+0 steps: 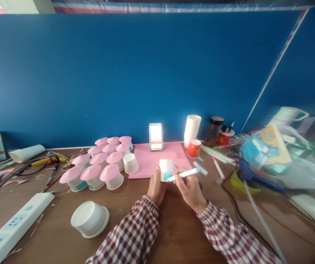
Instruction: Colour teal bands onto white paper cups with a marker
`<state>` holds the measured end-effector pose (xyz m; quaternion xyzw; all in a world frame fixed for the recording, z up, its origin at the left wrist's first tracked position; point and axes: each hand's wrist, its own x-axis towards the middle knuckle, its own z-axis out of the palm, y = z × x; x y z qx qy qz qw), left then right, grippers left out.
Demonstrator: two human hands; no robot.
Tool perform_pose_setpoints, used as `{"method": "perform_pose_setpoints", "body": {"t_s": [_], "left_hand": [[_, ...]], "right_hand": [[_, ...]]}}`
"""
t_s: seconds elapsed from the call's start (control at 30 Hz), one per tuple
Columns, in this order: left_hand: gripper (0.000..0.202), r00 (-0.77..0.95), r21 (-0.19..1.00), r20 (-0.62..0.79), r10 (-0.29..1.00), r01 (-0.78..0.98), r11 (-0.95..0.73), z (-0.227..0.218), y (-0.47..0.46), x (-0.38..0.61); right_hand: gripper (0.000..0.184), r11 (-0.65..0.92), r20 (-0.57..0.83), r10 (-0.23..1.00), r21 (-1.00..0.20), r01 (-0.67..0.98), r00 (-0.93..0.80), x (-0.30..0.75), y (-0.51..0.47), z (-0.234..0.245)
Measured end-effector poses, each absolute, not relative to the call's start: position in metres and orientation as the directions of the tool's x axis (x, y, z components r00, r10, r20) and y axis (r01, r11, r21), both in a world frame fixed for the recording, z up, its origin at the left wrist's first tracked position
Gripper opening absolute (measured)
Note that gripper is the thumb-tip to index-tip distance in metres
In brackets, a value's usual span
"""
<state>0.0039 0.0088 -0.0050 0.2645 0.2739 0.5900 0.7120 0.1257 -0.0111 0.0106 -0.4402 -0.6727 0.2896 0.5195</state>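
My left hand [155, 189] is closed round a small white paper cup [166, 169] with a blue patch, held just above the brown table. My right hand [190, 189] grips a white pen [183, 175] whose tip touches the cup's side. Both sleeves are red-and-white checked. A pink paper sheet [149, 160] lies right behind the cup.
Several upturned cups with pink tops [101, 165] stand to the left, with a plain white cup [130, 163] beside them and a white bowl-like cup [90, 219] nearer. A power strip [11, 228] lies at lower left. At right are a red cup [194, 148], a stack of white cups [191, 129], a blue glue gun [253, 176] and bags.
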Motion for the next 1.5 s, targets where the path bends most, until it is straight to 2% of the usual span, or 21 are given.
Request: {"method": "perform_pose_setpoints", "body": {"t_s": [0.13, 0.23, 0.5, 0.73, 0.9, 1.5], "left_hand": [[0.046, 0.170, 0.707, -0.058, 0.984, -0.689, 0.160, -0.0046, 0.0075, 0.0039], [0.043, 0.163, 0.672, -0.099, 0.982, -0.716, 0.187, -0.0052, 0.0092, 0.0017], [0.044, 0.137, 0.641, -0.164, 0.977, -0.738, 0.211, -0.0083, 0.0136, -0.0019], [0.041, 0.140, 0.619, -0.160, 0.977, -0.757, 0.210, -0.0075, 0.0131, -0.0014], [0.039, 0.150, 0.623, -0.163, 0.975, -0.751, 0.219, -0.0052, 0.0127, -0.0014], [0.043, 0.166, 0.624, -0.143, 0.976, -0.750, 0.219, -0.0065, 0.0126, -0.0007]], "right_hand": [[0.021, 0.455, 0.455, 0.887, -0.833, 0.315, -0.078, 0.1265, -0.0097, 0.0109], [0.022, 0.451, 0.463, 0.886, -0.840, 0.301, -0.037, 0.1283, -0.0071, 0.0111], [0.028, 0.363, 0.371, 0.926, -0.926, 0.100, 0.074, 0.1292, -0.0020, 0.0110], [0.025, 0.405, 0.413, 0.911, -0.896, 0.184, 0.007, 0.1293, -0.0047, 0.0142], [0.025, 0.399, 0.413, 0.910, -0.899, 0.183, 0.045, 0.1288, -0.0034, 0.0140], [0.027, 0.391, 0.396, 0.918, -0.905, 0.167, 0.000, 0.1285, -0.0026, 0.0145]]}}
